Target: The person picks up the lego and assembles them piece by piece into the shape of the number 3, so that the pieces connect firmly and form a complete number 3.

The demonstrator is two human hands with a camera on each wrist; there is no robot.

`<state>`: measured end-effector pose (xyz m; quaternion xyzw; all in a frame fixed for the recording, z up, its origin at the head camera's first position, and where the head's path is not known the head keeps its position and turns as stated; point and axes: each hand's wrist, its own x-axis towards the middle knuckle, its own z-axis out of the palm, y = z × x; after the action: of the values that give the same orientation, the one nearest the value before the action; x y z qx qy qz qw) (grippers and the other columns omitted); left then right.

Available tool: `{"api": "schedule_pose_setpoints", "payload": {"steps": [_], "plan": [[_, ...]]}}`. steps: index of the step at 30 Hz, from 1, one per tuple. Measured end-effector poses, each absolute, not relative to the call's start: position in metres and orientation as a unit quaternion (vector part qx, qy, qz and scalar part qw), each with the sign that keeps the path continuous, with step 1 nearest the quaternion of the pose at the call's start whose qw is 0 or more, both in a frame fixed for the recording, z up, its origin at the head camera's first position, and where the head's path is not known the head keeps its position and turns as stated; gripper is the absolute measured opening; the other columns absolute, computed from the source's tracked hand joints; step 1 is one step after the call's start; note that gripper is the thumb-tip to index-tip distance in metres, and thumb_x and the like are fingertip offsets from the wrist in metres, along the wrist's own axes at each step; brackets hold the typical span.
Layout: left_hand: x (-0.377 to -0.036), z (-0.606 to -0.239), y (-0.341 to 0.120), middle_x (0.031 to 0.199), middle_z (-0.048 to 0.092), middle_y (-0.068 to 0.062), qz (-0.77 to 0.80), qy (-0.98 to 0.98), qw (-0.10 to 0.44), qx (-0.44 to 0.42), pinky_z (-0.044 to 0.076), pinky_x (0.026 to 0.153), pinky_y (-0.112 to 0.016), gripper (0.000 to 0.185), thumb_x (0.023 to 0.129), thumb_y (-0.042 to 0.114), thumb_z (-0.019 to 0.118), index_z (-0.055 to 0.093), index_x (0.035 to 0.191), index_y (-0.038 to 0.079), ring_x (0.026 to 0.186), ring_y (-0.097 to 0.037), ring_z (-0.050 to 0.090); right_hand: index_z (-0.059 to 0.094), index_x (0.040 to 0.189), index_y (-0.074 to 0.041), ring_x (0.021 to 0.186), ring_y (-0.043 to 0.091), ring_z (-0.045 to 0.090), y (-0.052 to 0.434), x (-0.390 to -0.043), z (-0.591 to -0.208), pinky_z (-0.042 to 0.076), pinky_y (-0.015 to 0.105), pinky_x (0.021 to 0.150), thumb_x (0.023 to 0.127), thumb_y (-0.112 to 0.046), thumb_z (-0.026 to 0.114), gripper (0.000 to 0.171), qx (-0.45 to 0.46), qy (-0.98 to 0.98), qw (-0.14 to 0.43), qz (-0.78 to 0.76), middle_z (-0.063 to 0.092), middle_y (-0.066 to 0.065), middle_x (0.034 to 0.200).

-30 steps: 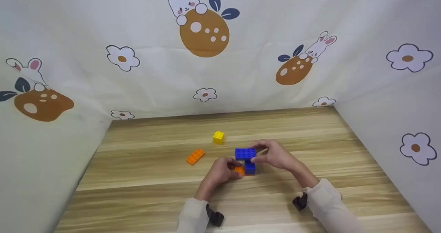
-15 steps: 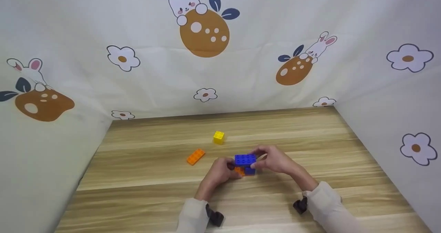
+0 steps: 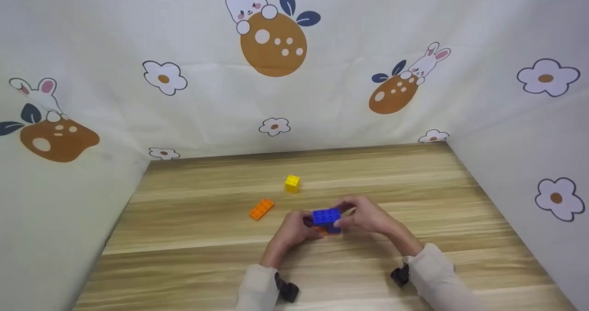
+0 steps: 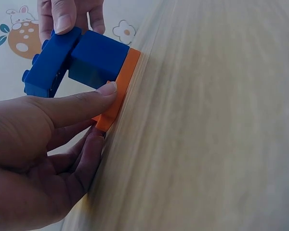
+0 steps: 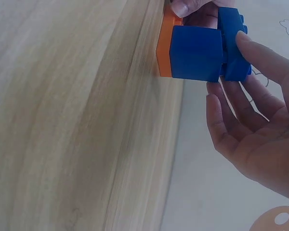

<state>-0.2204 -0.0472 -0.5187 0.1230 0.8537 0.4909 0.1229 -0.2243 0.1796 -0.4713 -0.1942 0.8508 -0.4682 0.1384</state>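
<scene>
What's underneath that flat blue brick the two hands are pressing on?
Under the flat blue brick sits a blue cube brick on a thin orange plate. Their studded joints are hidden.

Smooth plastic blue brick (image 3: 326,216), matt wood-grain table (image 3: 207,237), printed cloth backdrop (image 3: 322,90)

A small yellow brick (image 3: 291,183) sits on the wooden table (image 3: 414,182) with a flat orange brick (image 3: 261,209) lying near it to its left and nearer the front, all backed by a cloth backdrop (image 3: 184,48) printed with rabbits and flowers
</scene>
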Motion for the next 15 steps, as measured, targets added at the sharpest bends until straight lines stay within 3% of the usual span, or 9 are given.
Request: {"api": "schedule_pose_setpoints", "payload": {"steps": [15], "plan": [[-0.2207, -0.5184, -0.0468, 0.096, 0.075, -0.007, 0.484, 0.858, 0.122, 0.121, 0.056, 0.086, -0.038, 0.032, 0.075, 0.016, 0.089, 0.075, 0.102, 0.004, 0.085, -0.014, 0.062, 0.07, 0.111, 0.0, 0.099, 0.029, 0.069, 0.183, -0.2267, -0.4695, 0.059, 0.037, 0.084, 0.079, -0.01, 0.084, 0.036, -0.2, 0.859, 0.135, -0.451, 0.072, 0.017, 0.105]]}}
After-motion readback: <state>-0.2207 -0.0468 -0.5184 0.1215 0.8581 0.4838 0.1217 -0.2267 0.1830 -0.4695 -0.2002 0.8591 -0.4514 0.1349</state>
